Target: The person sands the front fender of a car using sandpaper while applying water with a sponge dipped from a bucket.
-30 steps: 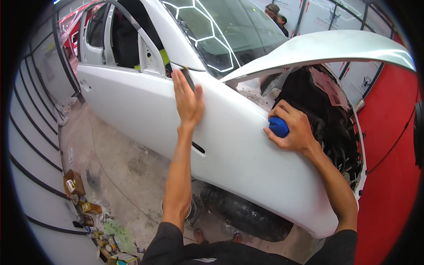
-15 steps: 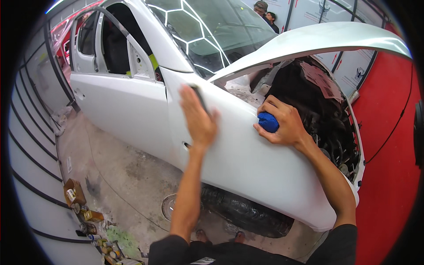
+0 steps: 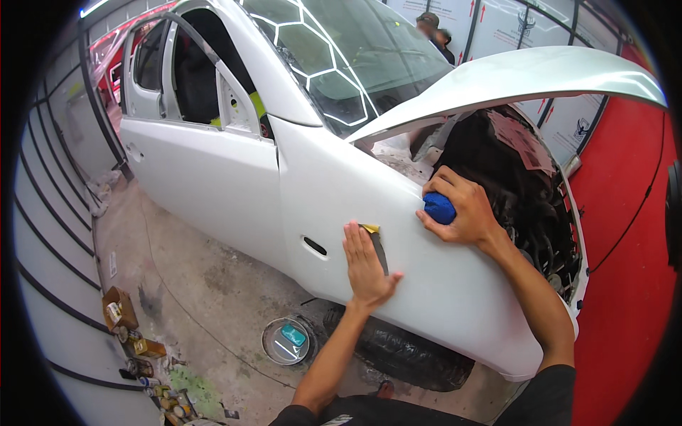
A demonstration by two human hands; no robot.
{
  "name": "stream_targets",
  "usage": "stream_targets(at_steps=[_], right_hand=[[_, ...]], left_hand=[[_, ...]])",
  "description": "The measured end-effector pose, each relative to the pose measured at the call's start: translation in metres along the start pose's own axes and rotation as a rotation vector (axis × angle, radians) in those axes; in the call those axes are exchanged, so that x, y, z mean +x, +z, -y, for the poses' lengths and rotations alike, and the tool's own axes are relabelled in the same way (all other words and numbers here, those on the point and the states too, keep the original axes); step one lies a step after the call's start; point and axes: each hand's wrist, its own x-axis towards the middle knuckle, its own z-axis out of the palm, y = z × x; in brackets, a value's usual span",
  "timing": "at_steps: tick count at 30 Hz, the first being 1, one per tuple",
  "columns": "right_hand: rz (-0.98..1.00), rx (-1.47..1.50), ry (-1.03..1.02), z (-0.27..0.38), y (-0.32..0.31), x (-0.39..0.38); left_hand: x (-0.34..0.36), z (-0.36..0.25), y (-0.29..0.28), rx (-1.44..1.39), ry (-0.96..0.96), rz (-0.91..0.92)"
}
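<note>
Left hand (image 3: 369, 275) flat on a white fender (image 3: 334, 192); right hand (image 3: 463, 211) closed round a blue lump (image 3: 439, 208).

Head view: left fingers straight, side by side, thumb slightly out, pressing a dark sheet (image 3: 377, 250) against the panel, its yellow corner showing past the fingertips, just right of a dark slot (image 3: 315, 246). Right fingers and thumb curl tight on the lump at the fender's upper edge, beside the engine bay (image 3: 477, 149); cannot tell whether the lump touches the paint. Raised hood (image 3: 526, 74) slants above. Low down, a tyre (image 3: 419, 355) in black wrap; on the floor (image 3: 213, 284) near it, a round bucket (image 3: 266, 350) with a teal block (image 3: 293, 335) inside. Two people (image 3: 435, 34) beyond the windshield (image 3: 355, 57).
</note>
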Motion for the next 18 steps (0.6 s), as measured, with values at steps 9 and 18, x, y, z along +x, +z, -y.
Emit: stream_targets(at_steps=[9, 18], right_hand=[[0.004, -0.014, 0.006, 0.002, -0.001, 0.0], [0.007, -0.016, 0.01, 0.0, 0.001, -0.002]], left_hand=[[-0.016, 0.008, 0.005, -0.016, -0.097, -0.14], [0.023, 0.052, -0.014, -0.088, -0.338, -0.222]])
